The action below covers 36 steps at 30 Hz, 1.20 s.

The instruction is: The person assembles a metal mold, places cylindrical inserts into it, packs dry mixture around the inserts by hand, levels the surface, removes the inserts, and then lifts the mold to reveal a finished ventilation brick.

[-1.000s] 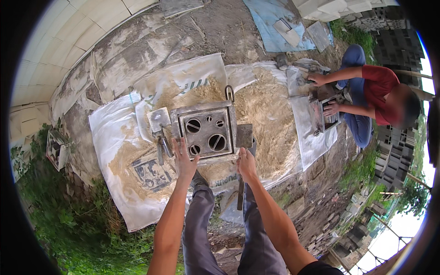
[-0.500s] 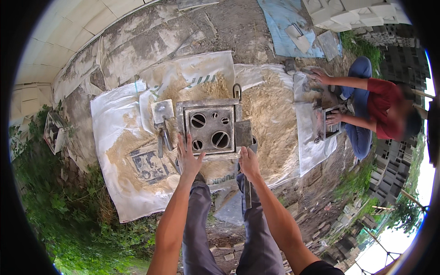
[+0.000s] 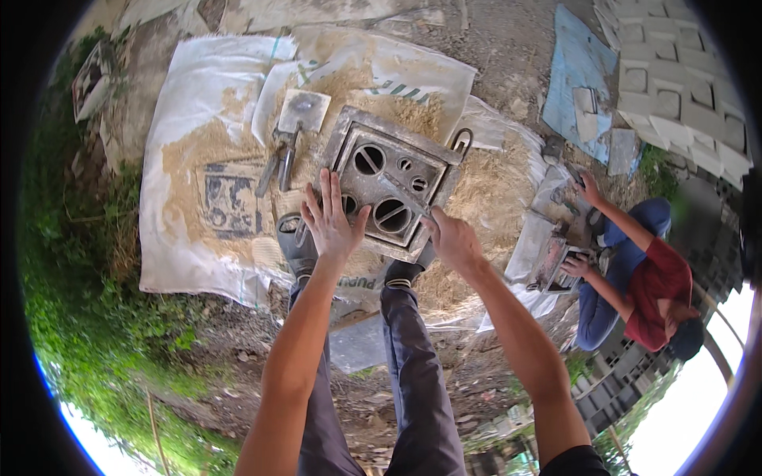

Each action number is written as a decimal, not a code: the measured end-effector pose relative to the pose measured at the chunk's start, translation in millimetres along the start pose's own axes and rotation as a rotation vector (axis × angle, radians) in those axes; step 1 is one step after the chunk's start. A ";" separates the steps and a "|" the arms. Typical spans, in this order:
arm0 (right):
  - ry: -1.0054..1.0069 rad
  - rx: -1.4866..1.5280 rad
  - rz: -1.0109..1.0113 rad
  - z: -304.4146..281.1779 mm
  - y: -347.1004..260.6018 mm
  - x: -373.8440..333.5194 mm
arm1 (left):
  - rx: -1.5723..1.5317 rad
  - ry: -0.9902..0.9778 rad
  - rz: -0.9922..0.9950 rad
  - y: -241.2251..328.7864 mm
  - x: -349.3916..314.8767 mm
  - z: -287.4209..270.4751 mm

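A square metal mould [image 3: 382,170] with several round holes, most crossed by a bar, sits tilted in front of my feet. My left hand [image 3: 329,222] lies on its lower left edge, fingers spread, partly covering one hole. At the lower right rim, my right hand [image 3: 458,242] is closed round a flat metal trowel. This trowel's narrow blade [image 3: 407,193] reaches up and left across the mould's face, between the holes; its handle is hidden in my fist. A metal loop [image 3: 462,141] sticks out at the mould's upper right corner.
A square-bladed trowel [image 3: 303,111] and another handled tool lie left of the mould. White sacks [image 3: 178,103] strewn with sand spread underneath. On the right, a co-worker in a red shirt [image 3: 660,293] handles another mould [image 3: 556,266]. Grey blocks [image 3: 675,87] are stacked at the far right.
The view has turned, so the mould appears tilted. The trowel has swung from beside the mould's right edge to lie across its face. My left hand stays at the mould's lower left edge.
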State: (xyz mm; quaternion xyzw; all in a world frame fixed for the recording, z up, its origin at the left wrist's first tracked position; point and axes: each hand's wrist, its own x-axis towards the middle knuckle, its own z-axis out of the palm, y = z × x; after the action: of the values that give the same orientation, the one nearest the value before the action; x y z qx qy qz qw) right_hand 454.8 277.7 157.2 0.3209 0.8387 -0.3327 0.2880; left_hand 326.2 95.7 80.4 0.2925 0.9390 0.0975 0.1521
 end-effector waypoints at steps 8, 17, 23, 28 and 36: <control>-0.053 -0.471 -0.490 -52.9 25.3 56.4 | -0.049 0.034 -0.006 -1.3 -3.2 1.9; -0.095 -0.630 -0.766 -65.9 24.3 96.1 | -0.101 0.040 -0.058 -1.0 -7.4 0.9; -0.086 -0.420 -0.882 -57.5 27.2 103.7 | -0.108 0.035 -0.059 -0.1 -7.5 -1.4; -0.089 -0.527 -0.816 -54.5 24.5 113.1 | -0.118 0.052 -0.030 -1.6 -7.7 -0.3; -0.058 -0.527 -0.900 -61.6 33.0 118.8 | -0.122 0.045 -0.044 -1.3 -8.3 0.8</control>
State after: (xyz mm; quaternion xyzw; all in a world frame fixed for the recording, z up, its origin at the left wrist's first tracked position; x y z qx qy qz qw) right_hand 387.7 383.5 99.8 -0.1639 0.9406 -0.2099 0.2106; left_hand 332.3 89.9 81.2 0.2600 0.9407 0.1577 0.1507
